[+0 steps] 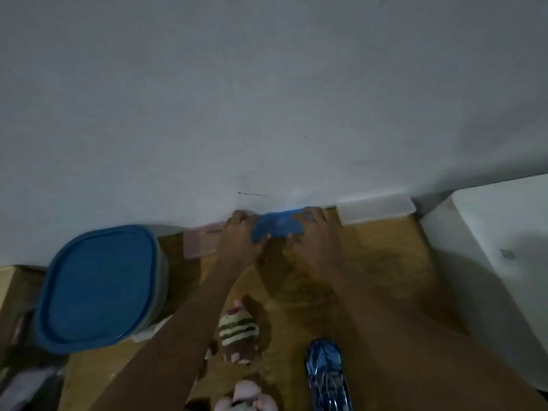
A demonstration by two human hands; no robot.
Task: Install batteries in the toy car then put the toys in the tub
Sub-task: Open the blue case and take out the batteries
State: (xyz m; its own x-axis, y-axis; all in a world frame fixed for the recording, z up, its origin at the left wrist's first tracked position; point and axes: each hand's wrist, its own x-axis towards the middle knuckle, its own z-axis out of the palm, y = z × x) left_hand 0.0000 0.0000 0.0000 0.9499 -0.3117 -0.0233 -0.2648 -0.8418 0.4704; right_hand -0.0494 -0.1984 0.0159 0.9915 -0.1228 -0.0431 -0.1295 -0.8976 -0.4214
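Both my hands reach to the far edge of the wooden table (pixel 370 262), against the wall. My left hand (pixel 241 238) and my right hand (pixel 315 232) grip the two ends of a small blue box (pixel 277 225), fingers curled over its far side. The blue toy car (pixel 327 375) lies at the near edge, between my forearms' ends. A striped brown and white plush toy (pixel 237 330) sits beside my left forearm. A pink plush toy (pixel 246 396) shows at the bottom edge. A tub with a blue lid (pixel 98 286) stands at the left.
A pink flat box (pixel 201 243) lies left of my hands against the wall. A clear flat box (pixel 376 209) lies to their right. A white cabinet or appliance (pixel 504 247) bounds the table on the right. Dark clutter fills the bottom left corner.
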